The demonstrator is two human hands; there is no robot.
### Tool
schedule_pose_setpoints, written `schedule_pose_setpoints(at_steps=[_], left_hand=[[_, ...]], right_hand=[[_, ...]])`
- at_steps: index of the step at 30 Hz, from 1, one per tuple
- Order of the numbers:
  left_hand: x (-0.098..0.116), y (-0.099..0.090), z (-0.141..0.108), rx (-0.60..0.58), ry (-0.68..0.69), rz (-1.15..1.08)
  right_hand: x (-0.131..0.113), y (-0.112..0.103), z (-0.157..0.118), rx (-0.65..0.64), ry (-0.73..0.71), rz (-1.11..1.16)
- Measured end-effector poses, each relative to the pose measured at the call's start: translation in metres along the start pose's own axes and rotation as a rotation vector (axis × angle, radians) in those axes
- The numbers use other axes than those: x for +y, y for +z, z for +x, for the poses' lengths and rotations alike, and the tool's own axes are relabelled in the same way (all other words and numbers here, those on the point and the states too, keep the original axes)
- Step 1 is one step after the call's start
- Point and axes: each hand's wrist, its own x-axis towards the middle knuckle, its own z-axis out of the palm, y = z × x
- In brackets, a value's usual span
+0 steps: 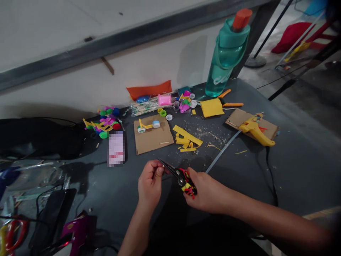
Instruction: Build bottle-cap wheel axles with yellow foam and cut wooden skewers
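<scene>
My right hand (204, 190) is wrapped round the red, yellow and black handles of the scissors (179, 175), whose dark blades point up and left. At the blade tips, my left hand (150, 181) pinches something small and pale between thumb and fingers; too little of it shows to name it. Beyond my hands lies a cardboard square (153, 140) with a small yellow and white wheeled piece (146, 126) on it. Cut yellow strips (189, 136) are scattered to the right of the cardboard.
A yellow glue gun (255, 131) rests on cardboard at the right, its cord trailing down. At the back stands a green bottle (226, 57). Colourful small wheeled pieces (103, 122) and a phone (116, 148) lie left. Red-handled scissors (17, 233) are at lower left.
</scene>
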Motion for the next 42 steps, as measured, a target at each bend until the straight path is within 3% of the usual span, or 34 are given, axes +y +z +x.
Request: schedule_pose_setpoints(at_steps=[3, 8, 11, 15, 18, 22, 27, 31, 37, 42], left_hand=[[0.000, 0.001, 0.004, 0.057, -0.095, -0.161], [-0.009, -0.006, 0.012, 0.289, -0.258, -0.600], [-0.015, -0.004, 0.017, 0.359, -0.370, -0.874], [-0.017, 0.009, 0.022, 0.471, -0.523, -1.093], [-0.020, 0.019, 0.024, 0.485, -0.547, -1.120], [-0.030, 0.028, 0.023, 0.397, -0.455, -1.082], [-0.037, 0.033, 0.022, 0.318, -0.359, -1.016], [-0.039, 0.035, 0.021, 0.283, -0.330, -0.977], [-0.041, 0.035, 0.020, 0.275, -0.311, -0.970], [-0.043, 0.036, 0.021, 0.273, -0.291, -0.941]], right_hand=[[0.001, -0.009, 0.004, 0.061, 0.035, -0.047], [0.019, -0.046, 0.020, 0.300, 0.154, -0.359], [0.035, -0.064, 0.042, 0.465, 0.142, -0.615], [0.045, -0.072, 0.079, 0.517, 0.175, -0.739], [0.047, -0.072, 0.100, 0.524, 0.160, -0.787], [0.044, -0.073, 0.110, 0.531, 0.083, -0.862], [0.019, -0.062, 0.106, 0.602, -0.173, -0.896], [-0.004, -0.034, 0.118, 0.411, -0.442, -0.829], [-0.003, -0.004, 0.149, 0.392, -0.430, -0.631], [0.011, 0.003, 0.144, 0.443, -0.407, -0.401]])
